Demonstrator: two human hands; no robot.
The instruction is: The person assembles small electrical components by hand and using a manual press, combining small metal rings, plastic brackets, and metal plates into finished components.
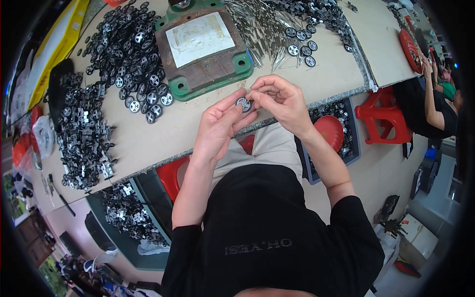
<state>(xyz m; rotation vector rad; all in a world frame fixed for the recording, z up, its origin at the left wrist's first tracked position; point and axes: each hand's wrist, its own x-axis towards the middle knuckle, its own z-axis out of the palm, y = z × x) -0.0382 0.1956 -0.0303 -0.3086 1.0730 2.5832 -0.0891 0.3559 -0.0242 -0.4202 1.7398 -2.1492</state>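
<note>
Wheel: small wheel [243, 104], light, stiff; best gripped by the rim.
Left hand [217, 123]: pinches wheel.
Right hand [282, 101]: pinches thin pin [249, 96], slippery.

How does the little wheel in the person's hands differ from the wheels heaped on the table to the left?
The held wheel is single, pinched between the left hand and right hand, raised just above the table edge. The heap of wheels is many, lying loose and overlapping on the tabletop, untouched. Both look alike: small, round, black-rimmed with pale spokes.
</note>
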